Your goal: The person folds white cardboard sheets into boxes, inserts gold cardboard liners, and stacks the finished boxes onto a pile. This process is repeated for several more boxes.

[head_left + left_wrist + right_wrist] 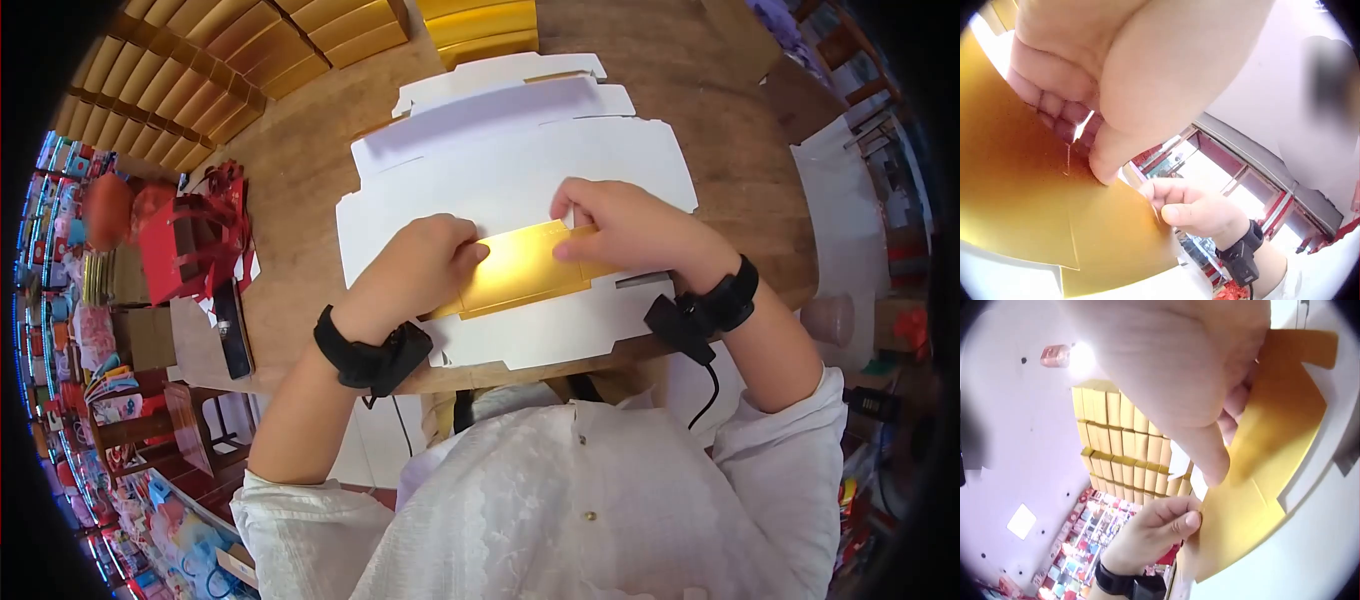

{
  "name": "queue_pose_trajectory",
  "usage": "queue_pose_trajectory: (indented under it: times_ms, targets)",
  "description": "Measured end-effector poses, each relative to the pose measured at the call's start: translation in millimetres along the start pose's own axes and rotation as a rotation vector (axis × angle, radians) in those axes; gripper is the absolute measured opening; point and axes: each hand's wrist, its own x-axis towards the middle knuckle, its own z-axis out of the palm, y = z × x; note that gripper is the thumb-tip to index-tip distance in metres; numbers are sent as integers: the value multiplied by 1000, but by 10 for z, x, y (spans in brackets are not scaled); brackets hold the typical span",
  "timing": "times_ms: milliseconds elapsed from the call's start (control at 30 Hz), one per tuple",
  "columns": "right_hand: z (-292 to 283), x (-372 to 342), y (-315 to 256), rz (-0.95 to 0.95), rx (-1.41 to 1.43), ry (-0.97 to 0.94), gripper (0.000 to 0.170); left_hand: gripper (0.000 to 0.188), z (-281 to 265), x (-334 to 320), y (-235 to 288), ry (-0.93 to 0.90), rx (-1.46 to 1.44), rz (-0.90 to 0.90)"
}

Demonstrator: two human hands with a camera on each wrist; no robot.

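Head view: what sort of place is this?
Likely a gift or packaging shop: stacked gold rectangular boxes, crowded shelves of small multicoloured goods, and a shiny gold cardboard piece held at a brown wooden table.

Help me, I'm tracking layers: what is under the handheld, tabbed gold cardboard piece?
Flat white cardboard shows beneath the gold piece, past its edges, on a brown wooden table; whatever the piece covers is hidden.
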Motion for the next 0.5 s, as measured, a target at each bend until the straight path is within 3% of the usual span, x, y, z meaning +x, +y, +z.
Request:
queue_pose_trajectory:
  times_ms: [33, 133, 267, 333, 400, 500]
  targets:
    - [5, 28, 73, -75, 78, -6, 22, 18, -9, -7, -10, -5, -5, -5]
    - [-59, 20, 23, 39, 57, -127, 23, 24, -66, -15, -6, -130, -222, -145]
    - [3, 34, 139, 5, 77, -109, 27, 22, -36, -19, -61, -100, -219, 2]
    - [36, 20, 181, -179, -72, -70, 26, 20, -15, -19, -70, -98, -211, 63]
    - [58, 8, 152, -184, -111, -42, 25, 16, 21, -29, -39, -60, -28, 102]
    - [80, 9, 96, -170, -173, 6, 22, 20, 74, -98, 15, 95, -71, 39]
